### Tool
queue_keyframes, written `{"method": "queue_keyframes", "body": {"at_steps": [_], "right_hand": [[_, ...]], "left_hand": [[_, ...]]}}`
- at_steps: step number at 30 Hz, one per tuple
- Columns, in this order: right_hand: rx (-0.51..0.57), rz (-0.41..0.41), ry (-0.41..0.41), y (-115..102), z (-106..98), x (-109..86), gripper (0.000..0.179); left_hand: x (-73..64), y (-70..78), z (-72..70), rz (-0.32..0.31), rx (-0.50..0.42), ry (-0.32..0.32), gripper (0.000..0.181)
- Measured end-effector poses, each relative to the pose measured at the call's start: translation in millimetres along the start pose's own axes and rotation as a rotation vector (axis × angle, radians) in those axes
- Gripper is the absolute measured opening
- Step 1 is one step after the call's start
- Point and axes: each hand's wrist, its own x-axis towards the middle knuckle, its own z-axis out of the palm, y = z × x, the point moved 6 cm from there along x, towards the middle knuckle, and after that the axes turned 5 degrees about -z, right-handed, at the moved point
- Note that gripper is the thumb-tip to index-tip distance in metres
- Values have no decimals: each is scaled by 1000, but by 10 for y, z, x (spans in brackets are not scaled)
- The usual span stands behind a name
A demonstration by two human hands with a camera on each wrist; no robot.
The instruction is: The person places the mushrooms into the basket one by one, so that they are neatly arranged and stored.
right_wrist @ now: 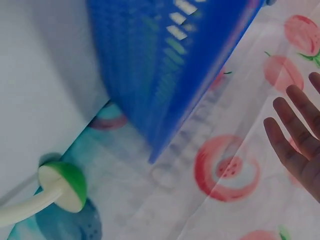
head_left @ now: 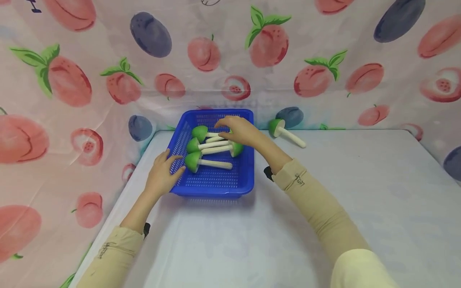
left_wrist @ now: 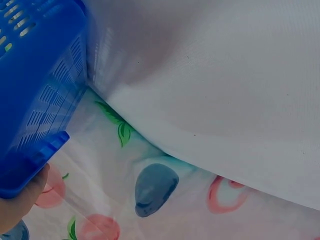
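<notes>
A blue plastic basket holds several toy mushrooms with green caps and pale stems, one of them the front mushroom. My left hand grips the basket's left rim; the left wrist view catches fingers against the rim's outer side. Over the basket's right rear part, my right hand hovers with nothing in it, partly covering the mushrooms below. Its fingers look straight and spread in the right wrist view. Another mushroom lies on the table right of the basket, its cap toward the back.
The basket stands on a white-covered table, near its back left corner. Behind and to the left hangs a fruit-printed curtain, close against the table's edges.
</notes>
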Motion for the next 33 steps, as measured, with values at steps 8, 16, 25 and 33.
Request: {"method": "queue_keyframes", "body": {"at_steps": [8,16,25,33], "right_hand": [[-84,28,28,256,6,-200,31],[-146,98,114,589,-87,-385,26],[-234,241,277,1006,-179,-678,25],[-278,394,144,1409,29,-728,41]], "left_hand": [[-38,-19,-21,-31,20,-10,43],[-11,34,-15,-17,8,-21,42],[45,97,13,12,2,-19,41],[8,46,5,-18,7,-23,41]]}}
